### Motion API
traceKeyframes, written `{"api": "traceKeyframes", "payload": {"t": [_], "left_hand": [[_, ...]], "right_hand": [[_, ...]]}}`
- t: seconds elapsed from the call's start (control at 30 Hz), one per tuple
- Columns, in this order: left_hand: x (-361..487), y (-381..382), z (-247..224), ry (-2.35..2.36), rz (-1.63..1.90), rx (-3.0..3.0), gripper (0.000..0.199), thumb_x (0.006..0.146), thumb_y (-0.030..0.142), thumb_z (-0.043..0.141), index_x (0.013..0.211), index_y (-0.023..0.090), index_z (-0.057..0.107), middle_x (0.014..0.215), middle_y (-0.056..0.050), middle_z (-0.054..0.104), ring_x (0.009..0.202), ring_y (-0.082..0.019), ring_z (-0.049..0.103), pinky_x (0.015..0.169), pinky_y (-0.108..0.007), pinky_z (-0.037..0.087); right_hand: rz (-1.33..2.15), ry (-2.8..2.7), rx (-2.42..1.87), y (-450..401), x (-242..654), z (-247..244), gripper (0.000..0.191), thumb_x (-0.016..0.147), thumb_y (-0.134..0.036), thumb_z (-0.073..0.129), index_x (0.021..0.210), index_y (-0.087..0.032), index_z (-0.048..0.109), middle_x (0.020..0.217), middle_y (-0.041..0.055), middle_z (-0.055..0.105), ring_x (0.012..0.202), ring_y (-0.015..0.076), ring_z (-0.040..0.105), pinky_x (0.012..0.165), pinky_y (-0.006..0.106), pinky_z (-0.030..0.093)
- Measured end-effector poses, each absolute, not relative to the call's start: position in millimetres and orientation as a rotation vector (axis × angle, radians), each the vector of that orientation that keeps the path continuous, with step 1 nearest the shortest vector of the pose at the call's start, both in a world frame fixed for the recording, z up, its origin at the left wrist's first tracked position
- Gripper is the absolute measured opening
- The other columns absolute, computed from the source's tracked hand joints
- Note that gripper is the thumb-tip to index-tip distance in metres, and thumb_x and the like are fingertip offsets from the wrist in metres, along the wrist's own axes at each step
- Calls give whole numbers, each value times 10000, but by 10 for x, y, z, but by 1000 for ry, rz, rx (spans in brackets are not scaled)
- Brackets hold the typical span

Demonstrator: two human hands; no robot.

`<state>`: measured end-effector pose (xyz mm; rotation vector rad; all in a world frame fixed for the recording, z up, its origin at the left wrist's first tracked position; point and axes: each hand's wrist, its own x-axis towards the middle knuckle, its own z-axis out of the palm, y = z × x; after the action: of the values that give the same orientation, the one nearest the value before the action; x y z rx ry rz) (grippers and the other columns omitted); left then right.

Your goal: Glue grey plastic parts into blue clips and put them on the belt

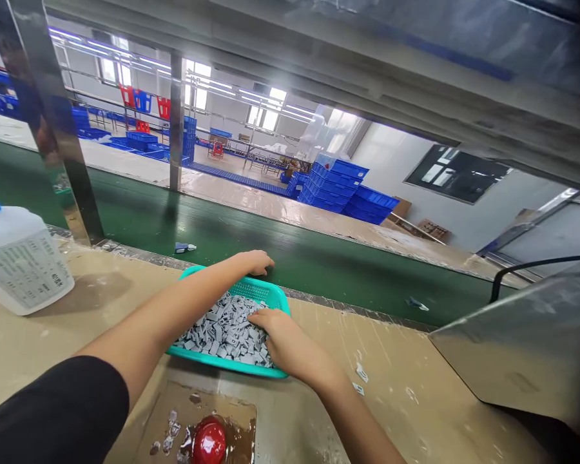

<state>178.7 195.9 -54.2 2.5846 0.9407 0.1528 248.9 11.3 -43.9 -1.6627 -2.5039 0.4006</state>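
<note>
A turquoise plastic basket (227, 365) sits on the bench, filled with many small grey plastic pieces (229, 328). My left hand (257, 262) reaches past the basket's far rim, over the edge of the green conveyor belt (314, 258). Its fingers bend down and together; what they hold, if anything, is hidden. Inside the basket's right end, my right hand (285, 341) touches the grey pieces with its fingers drawn in. I cannot make out whether a piece is between its fingertips.
A white bottle with blue cap (22, 258) stands left. In front, a wet red domed object (209, 441) rests on a brown board (244, 419). Small parts (185, 247) lie on the belt; loose pieces (362, 372) lie right of the basket. A metal post (60, 129) rises left.
</note>
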Motion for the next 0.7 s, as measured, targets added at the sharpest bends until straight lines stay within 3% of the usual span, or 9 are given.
{"api": "traceKeyframes", "payload": {"t": [0.13,0.27,0.4,0.5,0.7], "left_hand": [[1731,1945,-558,963,203,2512,191,812,257,509,927,113,558,974,-60,557,901,-171,532,792,-373,448],[1334,1884,-430,916,432,2376,130,731,161,585,849,113,555,887,-45,557,862,-160,528,781,-353,445],[958,1550,-322,832,670,2145,276,744,202,536,1008,164,464,981,-62,503,784,-127,545,691,-281,483],[759,1188,-336,678,736,1879,391,765,205,493,1134,230,365,980,-51,481,765,-107,553,680,-269,499],[552,787,-464,520,757,1381,379,672,114,582,1022,248,523,919,-9,447,736,-93,530,724,-312,500]], "right_hand": [[397,-2504,-1706,172,2463,-456,367,610,82,468,850,-120,659,927,112,605,900,240,541,755,292,414],[390,-2467,-1689,164,2494,-453,282,682,19,523,854,-151,668,854,64,632,821,199,565,716,259,418],[361,-2399,-1671,132,2493,-443,231,728,-42,572,920,-149,641,860,50,635,766,166,570,681,244,426],[314,-2340,-1700,112,2448,-429,186,711,-63,609,885,-124,634,756,46,610,681,161,551,626,256,422],[316,-2324,-1698,91,2339,-438,235,649,49,544,692,-160,643,709,6,569,657,123,517,607,221,400]]}}
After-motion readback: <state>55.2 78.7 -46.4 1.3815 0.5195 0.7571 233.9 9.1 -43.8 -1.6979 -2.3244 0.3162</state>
